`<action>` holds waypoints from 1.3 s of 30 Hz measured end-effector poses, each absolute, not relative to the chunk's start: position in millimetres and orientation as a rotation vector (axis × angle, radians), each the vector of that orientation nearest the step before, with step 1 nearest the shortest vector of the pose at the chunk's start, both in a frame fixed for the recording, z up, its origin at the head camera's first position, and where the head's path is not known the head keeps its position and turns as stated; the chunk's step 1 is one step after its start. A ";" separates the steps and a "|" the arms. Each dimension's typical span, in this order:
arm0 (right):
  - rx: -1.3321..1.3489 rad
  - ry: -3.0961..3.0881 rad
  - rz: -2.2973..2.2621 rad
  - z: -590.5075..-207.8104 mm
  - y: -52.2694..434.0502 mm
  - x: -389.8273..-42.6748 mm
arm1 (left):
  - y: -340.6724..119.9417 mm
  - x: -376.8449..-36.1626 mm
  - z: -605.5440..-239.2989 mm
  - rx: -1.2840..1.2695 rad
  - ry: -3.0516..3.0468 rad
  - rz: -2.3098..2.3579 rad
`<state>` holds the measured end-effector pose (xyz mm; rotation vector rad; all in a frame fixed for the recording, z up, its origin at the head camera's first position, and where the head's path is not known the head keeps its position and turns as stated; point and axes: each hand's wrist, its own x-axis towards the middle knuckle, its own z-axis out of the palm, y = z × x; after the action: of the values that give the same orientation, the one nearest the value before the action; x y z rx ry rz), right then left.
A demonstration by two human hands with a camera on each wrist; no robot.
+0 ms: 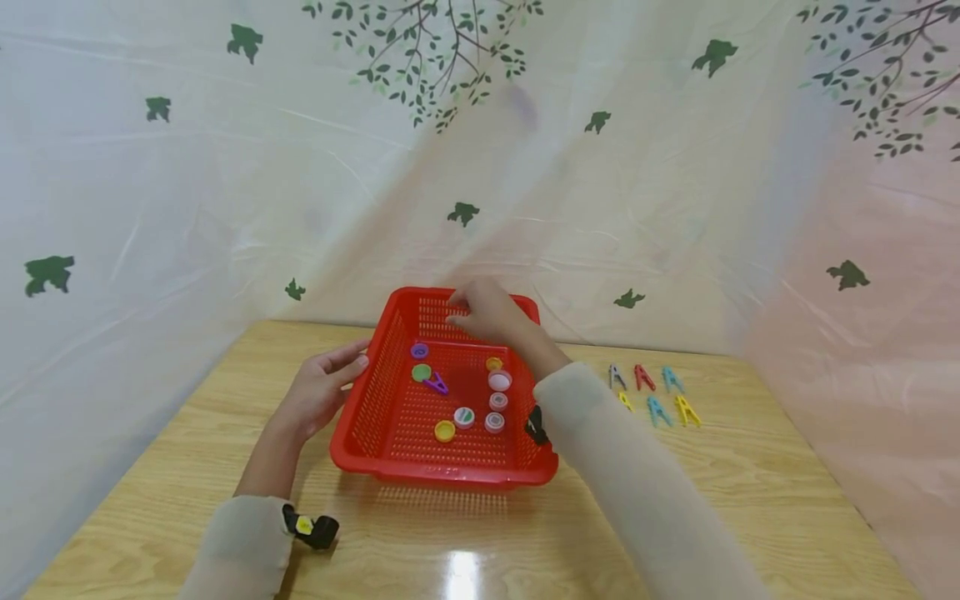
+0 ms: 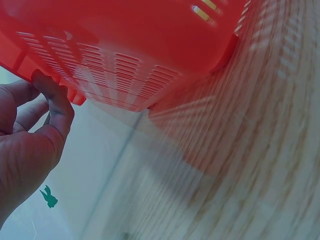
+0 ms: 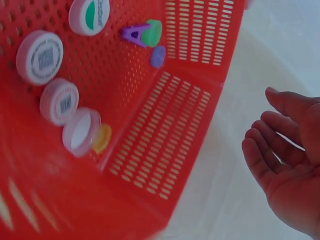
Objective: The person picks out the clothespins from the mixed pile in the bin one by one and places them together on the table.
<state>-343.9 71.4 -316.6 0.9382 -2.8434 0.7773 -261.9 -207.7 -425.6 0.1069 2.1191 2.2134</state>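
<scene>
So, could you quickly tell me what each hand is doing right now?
Left hand: open, fingers touching the red basket's left rim.
Right hand: open, holding nothing, above the basket's far rim.

Staged recording booth, leaf-printed plastic sheeting (image 1: pixel 225 192) draped as backdrop on all sides, small wooden surface (image 1: pixel 750 492), sorted clothespins (image 1: pixel 654 390), red basket (image 1: pixel 375 417)

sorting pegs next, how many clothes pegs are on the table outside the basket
6, in two rows right of the red basket: grey, red, blue behind; yellow, blue, yellow in front. The sleeve may hide more.
</scene>
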 end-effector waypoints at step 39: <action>1.098 -3.241 0.802 -380.7 42.3 -348.1 | -207.7 -263.5 -425.1 0.107 2.105 2.226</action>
<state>-348.1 42.3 -380.7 1.0984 -3.2408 0.8019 -263.5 -207.7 -425.1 0.1072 2.1047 2.2259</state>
